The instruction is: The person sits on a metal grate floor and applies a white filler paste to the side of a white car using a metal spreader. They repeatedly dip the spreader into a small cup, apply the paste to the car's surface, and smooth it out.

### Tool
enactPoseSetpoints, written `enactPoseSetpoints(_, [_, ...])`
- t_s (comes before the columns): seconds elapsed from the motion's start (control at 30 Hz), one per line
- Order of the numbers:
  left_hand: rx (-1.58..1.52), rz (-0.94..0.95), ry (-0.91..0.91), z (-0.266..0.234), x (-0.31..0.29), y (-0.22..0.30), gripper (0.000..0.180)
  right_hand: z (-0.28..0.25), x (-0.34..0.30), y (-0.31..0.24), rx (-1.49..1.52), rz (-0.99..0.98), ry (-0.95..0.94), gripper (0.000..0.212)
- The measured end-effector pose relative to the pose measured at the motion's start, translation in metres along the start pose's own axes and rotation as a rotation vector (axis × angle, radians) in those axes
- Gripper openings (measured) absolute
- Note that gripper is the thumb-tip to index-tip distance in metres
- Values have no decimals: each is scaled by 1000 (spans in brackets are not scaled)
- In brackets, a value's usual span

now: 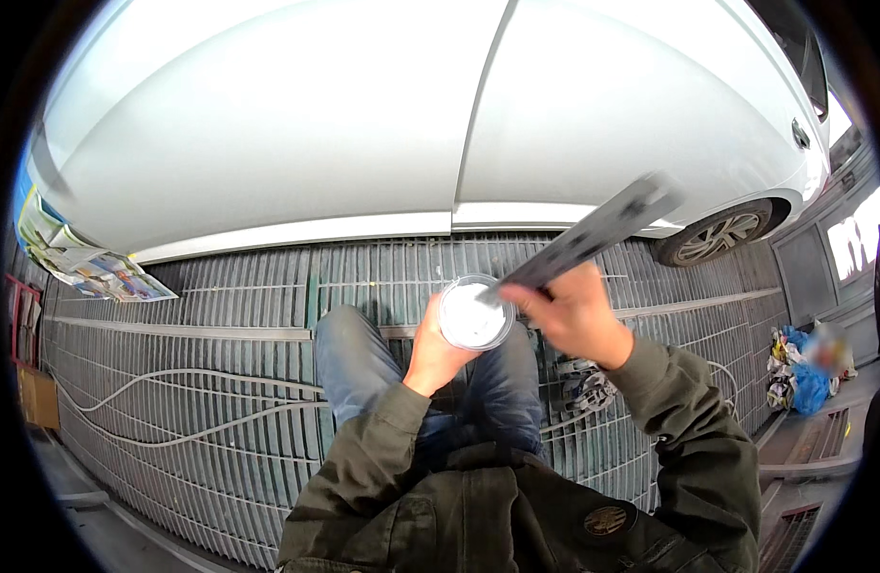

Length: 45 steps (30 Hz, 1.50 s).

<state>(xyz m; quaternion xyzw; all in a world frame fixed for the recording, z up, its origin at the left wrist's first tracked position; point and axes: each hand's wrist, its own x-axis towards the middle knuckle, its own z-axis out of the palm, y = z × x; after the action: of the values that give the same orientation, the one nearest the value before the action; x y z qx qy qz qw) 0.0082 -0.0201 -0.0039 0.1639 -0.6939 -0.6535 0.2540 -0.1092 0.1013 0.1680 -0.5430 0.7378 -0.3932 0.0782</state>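
My left hand (430, 355) is wrapped round a clear plastic cup (478, 336) and holds it upright above my knees. White liquid, seemingly paint (464, 304), shows inside the cup. In my right hand (585, 320) is a long flat grey mixing stick (597, 227) with dark marks along it, slightly blurred. Its lower end dips into the white liquid, while the rest slants up to the right toward the car. The palm side of my right hand is hidden.
A white car side (296, 115) with a wheel (721, 234) stands close in front. Ribbed metal grating (220, 353) covers the floor, crossed by a pale hose (201, 374). Newspaper (101, 267) hangs at left; a tool (585, 387) and a rubbish pile (810, 382) lie right.
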Motion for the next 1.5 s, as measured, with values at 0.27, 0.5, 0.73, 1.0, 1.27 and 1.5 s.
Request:
enactPoseSetpoints(0.27, [54,48,-87,-2,11,33,71,8,-6,17,-97,-226,-39,14])
enactPoseSetpoints(0.5, [-28,51,-124,-2,7,35,65,14,-5,14,-37,-256,21,14])
enactPoseSetpoints(0.73, [33,28,-15,0,2,13,83,15,-7,5,-57,-269,-29,12])
enactPoseSetpoints(1.0, [-25,40,-22,-2,-2,-1,79,5,-3,2,-31,-244,73,11])
enactPoseSetpoints(1.27, [128,36,58,2,-8,-12,72,15,-12,13,-68,-64,59,11])
enactPoseSetpoints(1.5, [118,-13,57,4,2,15,74,19,-15,24,-92,-130,31,13])
